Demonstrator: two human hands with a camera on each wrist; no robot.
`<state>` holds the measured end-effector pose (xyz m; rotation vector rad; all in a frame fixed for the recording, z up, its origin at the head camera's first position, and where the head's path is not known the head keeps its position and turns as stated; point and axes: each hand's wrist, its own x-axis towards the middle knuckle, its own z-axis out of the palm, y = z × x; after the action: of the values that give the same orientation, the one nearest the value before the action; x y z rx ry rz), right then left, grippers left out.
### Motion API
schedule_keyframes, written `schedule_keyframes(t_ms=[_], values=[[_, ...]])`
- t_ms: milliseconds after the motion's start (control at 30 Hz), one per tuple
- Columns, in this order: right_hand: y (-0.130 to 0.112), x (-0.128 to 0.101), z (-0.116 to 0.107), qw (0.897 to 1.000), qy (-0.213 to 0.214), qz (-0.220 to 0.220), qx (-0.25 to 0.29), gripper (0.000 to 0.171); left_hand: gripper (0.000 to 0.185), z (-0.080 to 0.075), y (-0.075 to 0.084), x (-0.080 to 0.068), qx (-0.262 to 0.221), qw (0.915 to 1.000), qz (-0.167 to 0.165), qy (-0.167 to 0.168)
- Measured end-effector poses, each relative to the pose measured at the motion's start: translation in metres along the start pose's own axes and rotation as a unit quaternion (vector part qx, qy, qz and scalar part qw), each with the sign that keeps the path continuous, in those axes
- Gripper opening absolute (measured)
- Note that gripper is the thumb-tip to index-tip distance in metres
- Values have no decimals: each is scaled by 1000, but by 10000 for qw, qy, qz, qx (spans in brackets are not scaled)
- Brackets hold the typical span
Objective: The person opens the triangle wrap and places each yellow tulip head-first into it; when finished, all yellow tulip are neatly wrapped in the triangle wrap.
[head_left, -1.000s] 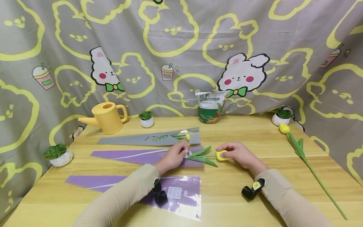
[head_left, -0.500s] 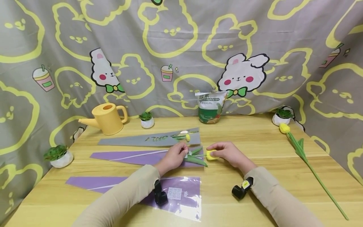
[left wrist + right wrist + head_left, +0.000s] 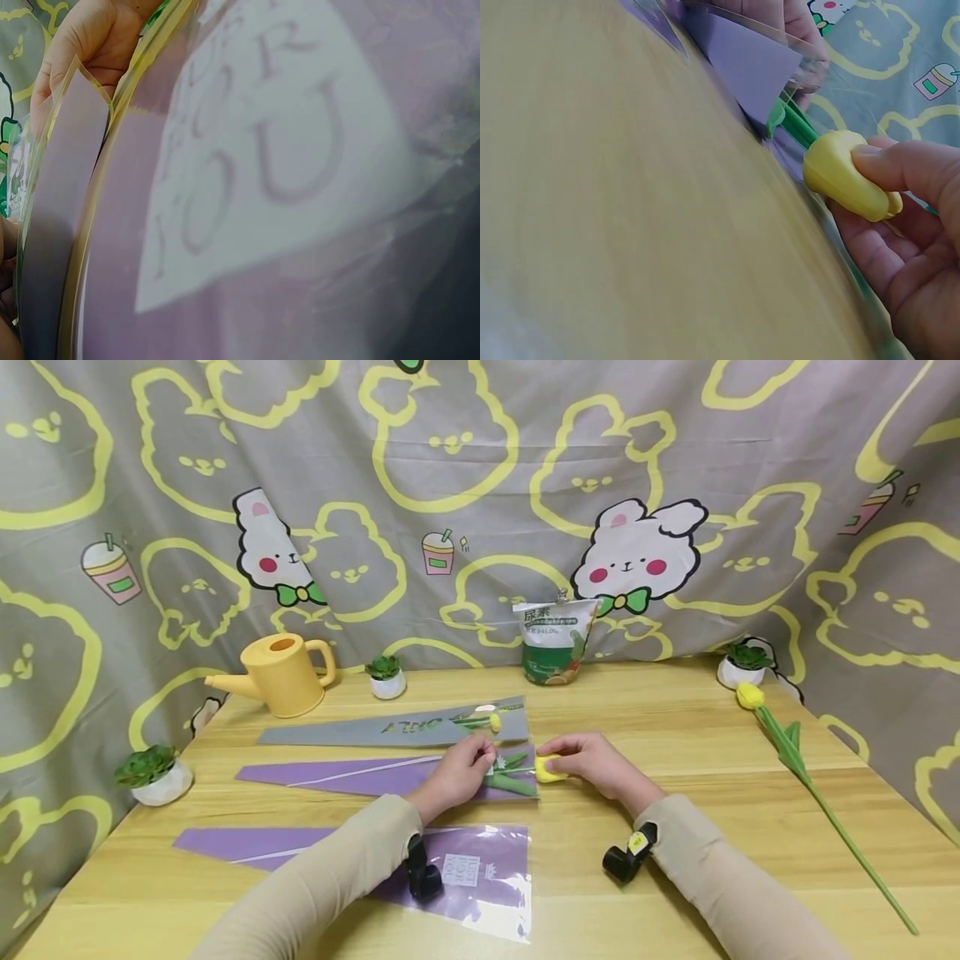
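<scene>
My right hand pinches the yellow head of a tulip; its green leaves lie inside the open end of a purple flower sleeve. My left hand grips that sleeve's open edge and holds it up off the table. In the right wrist view the tulip's green stem runs into the sleeve mouth. The left wrist view is filled by another purple sleeve with a white label.
A grey sleeve with a tulip in it lies behind. Another purple sleeve lies under my left forearm. A loose yellow tulip lies at the right. At the back stand a yellow watering can, a bag and small potted plants.
My right hand has pushed the tulip leftwards, so its leaves have slid into the purple sleeve. My left hand has stayed on the sleeve's open end.
</scene>
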<state>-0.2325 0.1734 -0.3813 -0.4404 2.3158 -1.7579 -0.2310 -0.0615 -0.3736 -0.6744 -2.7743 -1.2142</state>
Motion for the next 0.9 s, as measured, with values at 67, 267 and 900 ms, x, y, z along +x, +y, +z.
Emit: schedule_keyframes(t_ms=[67,267,900], values=[[0,1,1,10000,33,2,31,28,11,0,0,0,6,10000,1,0],[-1,2,4,9999,59,-44,-78,30,11,0,0,1,17,10000,-4,40],[-6,10,23,9989,-349,-7,326,33,12,-2,4,3,43,9999,20,-128]])
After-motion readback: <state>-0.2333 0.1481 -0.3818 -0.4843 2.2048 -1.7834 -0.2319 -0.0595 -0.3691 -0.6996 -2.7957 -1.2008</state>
